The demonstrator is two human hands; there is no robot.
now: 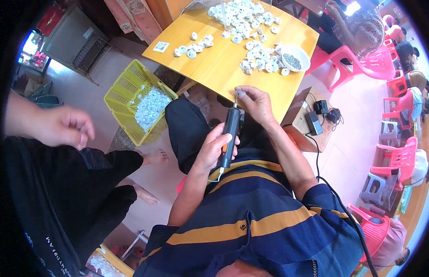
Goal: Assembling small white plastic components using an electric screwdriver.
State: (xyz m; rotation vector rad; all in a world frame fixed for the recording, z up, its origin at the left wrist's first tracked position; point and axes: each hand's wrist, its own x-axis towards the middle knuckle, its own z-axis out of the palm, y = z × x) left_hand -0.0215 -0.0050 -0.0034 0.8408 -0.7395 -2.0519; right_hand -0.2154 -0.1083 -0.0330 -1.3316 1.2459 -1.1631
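Left hand (216, 145): I grip the electric screwdriver (230, 124)
Right hand (258, 105): my fingertips pinch a small part (240, 93) at the bit (236, 100)

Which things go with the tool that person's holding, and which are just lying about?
Seem to belong:
black electric screwdriver, in the left hand
small pale part at its tip, in the right hand
white round pieces on the table
white bowl of tiny metal pieces

Seem just about:
pink plastic chair
grey metal cabinet
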